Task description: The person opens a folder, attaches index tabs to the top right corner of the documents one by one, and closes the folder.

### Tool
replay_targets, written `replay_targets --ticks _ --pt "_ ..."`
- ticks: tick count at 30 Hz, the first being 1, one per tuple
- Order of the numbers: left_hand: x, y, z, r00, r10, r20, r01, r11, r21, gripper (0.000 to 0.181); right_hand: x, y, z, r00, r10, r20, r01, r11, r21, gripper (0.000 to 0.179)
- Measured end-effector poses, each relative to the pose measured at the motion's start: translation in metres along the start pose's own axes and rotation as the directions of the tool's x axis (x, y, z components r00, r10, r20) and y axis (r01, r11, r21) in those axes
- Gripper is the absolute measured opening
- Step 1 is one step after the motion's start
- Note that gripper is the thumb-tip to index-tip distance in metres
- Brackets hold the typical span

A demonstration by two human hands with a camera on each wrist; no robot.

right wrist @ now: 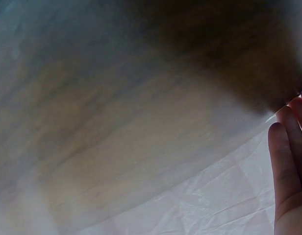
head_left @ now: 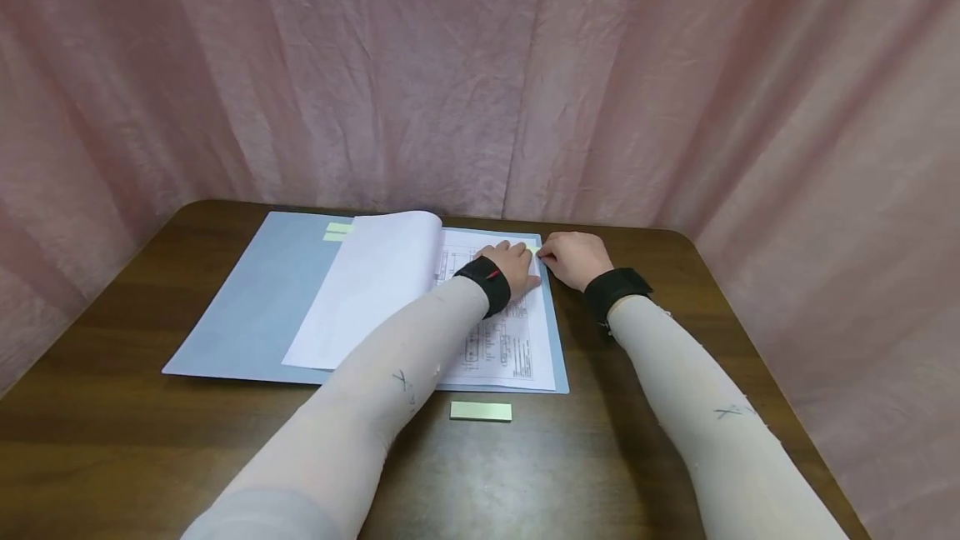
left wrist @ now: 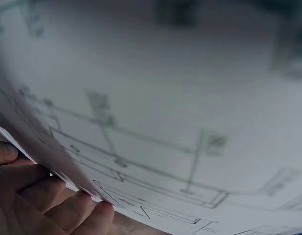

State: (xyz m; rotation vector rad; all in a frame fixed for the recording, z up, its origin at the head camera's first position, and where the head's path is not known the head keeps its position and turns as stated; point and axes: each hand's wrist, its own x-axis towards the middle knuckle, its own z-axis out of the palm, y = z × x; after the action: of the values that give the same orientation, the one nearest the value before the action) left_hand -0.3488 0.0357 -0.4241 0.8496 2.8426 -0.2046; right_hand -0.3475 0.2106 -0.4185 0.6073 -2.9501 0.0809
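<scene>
A blue folder point(head_left: 247, 307) lies spread on the table with printed sheets of line drawings point(head_left: 495, 348) on its right half. My left hand point(head_left: 512, 267) rests on the upper right of the top drawing, its fingers toward the page's right edge. In the left wrist view the fingers point(left wrist: 58, 203) lie along the paper. At the upper right corner, my right hand point(head_left: 576, 259) pinches the end of a small yellow-green sticky tab point(head_left: 532, 249) between thumb and fingertips. Most of that tab is hidden by the hands.
A turned-over white page point(head_left: 360, 290) curls across the folder's middle. Two sticky tabs point(head_left: 337, 232) show at the left half's top. A pad of yellow-green sticky tabs point(head_left: 481, 412) lies in front on the brown table point(head_left: 247, 448). Pink curtain point(head_left: 420, 82) hangs behind.
</scene>
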Motion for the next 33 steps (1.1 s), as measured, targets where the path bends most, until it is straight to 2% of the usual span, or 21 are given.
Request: replay_targets --ticks 3,6,8,9,10,12,15,18,20,27,33 --pt "0.016 -0.003 0.008 1.0 -0.018 0.025 0.019 1.0 -0.007 0.074 0.0 -0.001 0.0 1.0 -0.004 0.002 0.004 1.0 0.003 0.02" --pt "0.009 -0.002 -0.001 0.999 -0.035 0.04 0.036 0.999 -0.026 0.072 0.0 -0.003 0.001 1.0 -0.007 0.005 0.007 1.0 0.005 0.02" --pt "0.007 -0.002 -0.002 0.999 -0.04 0.015 0.041 0.998 -0.042 0.071 0.001 -0.003 0.001 1.0 -0.009 0.005 0.009 1.0 0.003 0.02" --pt "0.001 0.0 -0.007 0.999 -0.046 0.01 0.046 0.998 -0.047 0.069 0.001 -0.003 0.001 1.0 -0.009 0.004 0.009 1.0 0.002 0.02" --pt "-0.005 0.001 -0.013 0.999 -0.05 0.009 0.051 0.998 -0.049 0.068 0.002 -0.002 0.001 1.0 -0.009 0.003 0.009 1.0 0.0 0.02" --pt "-0.005 0.002 -0.013 0.998 -0.058 0.005 0.058 0.997 -0.049 0.068 0.002 -0.002 0.001 1.0 -0.006 -0.001 0.006 1.0 0.0 0.02" --pt "-0.014 0.004 -0.021 0.998 -0.066 0.01 0.067 0.996 -0.059 0.066 0.002 -0.002 0.002 1.0 -0.003 -0.004 0.003 1.0 0.003 0.02" --pt "-0.01 0.003 -0.016 0.998 -0.07 0.009 0.07 0.995 -0.065 0.067 0.003 -0.002 0.002 1.0 -0.007 -0.006 0.007 1.0 0.007 0.02" --pt "-0.007 0.002 -0.012 0.998 -0.065 0.0 0.065 0.996 -0.064 0.066 0.004 -0.002 0.002 1.0 -0.01 -0.006 0.01 1.0 0.005 0.02" --pt "-0.029 0.002 -0.022 1.0 -0.004 -0.02 0.003 0.999 -0.037 0.063 0.005 -0.001 0.003 1.0 0.011 0.006 -0.011 1.0 0.009 0.02" --pt "-0.037 0.0 -0.023 0.999 0.035 -0.004 -0.035 0.999 -0.007 0.064 0.005 -0.003 0.003 1.0 0.012 0.0 -0.012 1.0 0.01 0.021"
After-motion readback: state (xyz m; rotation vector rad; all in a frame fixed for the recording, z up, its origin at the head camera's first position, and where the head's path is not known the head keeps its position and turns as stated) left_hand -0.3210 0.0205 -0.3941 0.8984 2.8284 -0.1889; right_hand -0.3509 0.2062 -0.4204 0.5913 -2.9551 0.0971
